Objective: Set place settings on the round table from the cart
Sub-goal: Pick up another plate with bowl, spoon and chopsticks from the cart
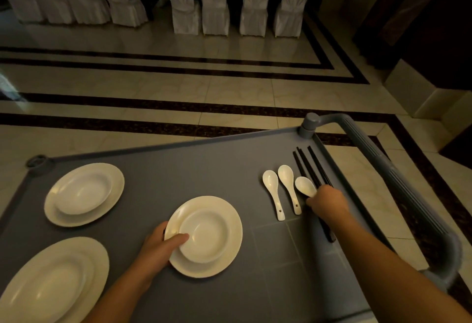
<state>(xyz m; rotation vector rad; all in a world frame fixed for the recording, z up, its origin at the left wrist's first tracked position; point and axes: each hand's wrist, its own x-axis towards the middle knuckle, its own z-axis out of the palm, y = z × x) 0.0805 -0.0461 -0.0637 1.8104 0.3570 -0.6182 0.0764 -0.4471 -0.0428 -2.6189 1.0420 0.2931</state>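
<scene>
So I was at the grey cart, loading up for one place setting; my left hand had the middle plate-and-bowl stack, thumb hooked over the rim of the bowl and fingers tucked under the edge of the plate beneath it, low centre of the frame; my right hand was over at the right side, curled round the handle of the third spoon, the one nearest the black chopsticks; honestly couldn't tell if I'd got a pair of chopsticks in that grip too, my knuckles covered that bit; the other two spoons lay side by side just left of it, untouched; two more plate-and-bowl sets sat at the left of the cart, one mid-left and one cut off at the lower left corner; the round table wasn't in shot at all, only shiny tiled floor and a row of covered chairs along the top of the frame; my read was that this was the pick-up step, nothing laid yet; next move would want both hands lifting together, keeping the plate level so the bowl didn't slide, then turning to find the table; the bowl was only sitting loose on glazed china, so I figured that was the thing to watch.
</scene>
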